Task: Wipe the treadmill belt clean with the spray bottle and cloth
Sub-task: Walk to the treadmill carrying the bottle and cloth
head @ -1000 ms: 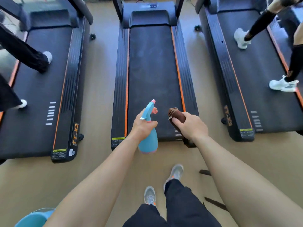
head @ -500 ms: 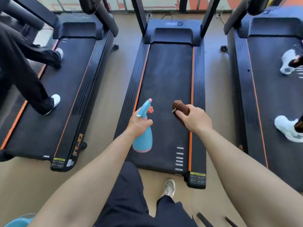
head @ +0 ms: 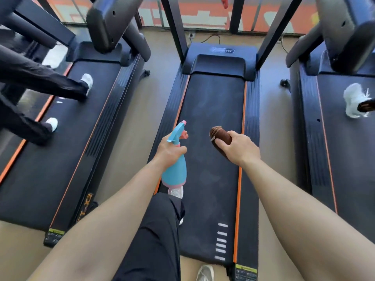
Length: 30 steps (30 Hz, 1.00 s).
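Note:
The middle treadmill's black belt (head: 213,110) runs away from me between orange side strips. My left hand (head: 169,152) grips a blue spray bottle (head: 175,171) with a pink nozzle, held upright above the belt's left edge with its nozzle aimed forward. My right hand (head: 238,148) holds a rolled brown cloth (head: 220,136) above the right part of the belt. One of my feet (head: 176,192) stands on the belt's left side, partly hidden by the bottle and my dark trouser leg.
Treadmills stand on both sides. A person in dark trousers and white shoes (head: 87,81) walks on the left treadmill (head: 67,159). Another white shoe (head: 354,100) shows on the right treadmill (head: 345,159). Black uprights (head: 174,27) rise at the middle machine's front. My other foot (head: 205,272) is on the floor.
I have stepped forward onto the middle treadmill, so the belt now lies under my hands and the console uprights are nearer. Both hands keep their hold on bottle and cloth.

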Available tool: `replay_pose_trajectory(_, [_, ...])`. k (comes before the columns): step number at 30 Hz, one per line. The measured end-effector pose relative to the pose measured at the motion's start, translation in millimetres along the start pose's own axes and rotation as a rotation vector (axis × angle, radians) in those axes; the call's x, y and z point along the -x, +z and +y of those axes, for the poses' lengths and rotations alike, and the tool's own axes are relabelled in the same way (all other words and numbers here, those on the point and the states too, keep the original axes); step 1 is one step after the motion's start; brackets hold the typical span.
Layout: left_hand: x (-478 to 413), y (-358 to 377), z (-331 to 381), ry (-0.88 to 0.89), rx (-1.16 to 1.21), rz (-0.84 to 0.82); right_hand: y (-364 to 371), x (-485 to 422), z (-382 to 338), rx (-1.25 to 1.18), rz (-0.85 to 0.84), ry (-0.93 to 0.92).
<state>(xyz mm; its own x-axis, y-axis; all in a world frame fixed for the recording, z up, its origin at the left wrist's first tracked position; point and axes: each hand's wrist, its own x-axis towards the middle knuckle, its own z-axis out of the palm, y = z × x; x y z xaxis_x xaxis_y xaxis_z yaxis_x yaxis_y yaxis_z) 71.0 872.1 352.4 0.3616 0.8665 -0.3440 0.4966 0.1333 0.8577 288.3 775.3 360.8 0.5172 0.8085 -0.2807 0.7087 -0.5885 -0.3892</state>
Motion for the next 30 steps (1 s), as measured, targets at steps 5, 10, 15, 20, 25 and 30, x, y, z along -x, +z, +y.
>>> replay_pose_trajectory(5, [-115.4,-13.0,35.7,0.003,0.013,-0.022,-14.8,-113.2,-30.3,0.021,-0.049,0.045])
replay_pose_trajectory(10, [-196.5,-45.9,125.9,-0.049,-0.012,-0.112,-85.6,-186.6,-80.7,0.009,-0.098,0.138])
replay_pose_trajectory(15, [-242.2,-77.1,224.5,-0.061,-0.042,-0.099,-178.8,-239.2,-136.5,0.008,-0.076,0.083])
replay_pose_trajectory(20, [-280.7,-77.6,281.3,-0.088,-0.047,-0.090,-237.1,-288.3,-150.3,0.044,-0.085,0.028])
replay_pose_trajectory(25, [-324.8,-57.1,309.8,-0.134,-0.051,-0.065,-259.7,-352.4,-132.0,0.075,-0.144,0.013])
replay_pose_trajectory(30, [-373.3,-28.4,313.5,-0.214,-0.045,0.013,-261.7,-424.4,-115.2,0.116,-0.206,-0.042])
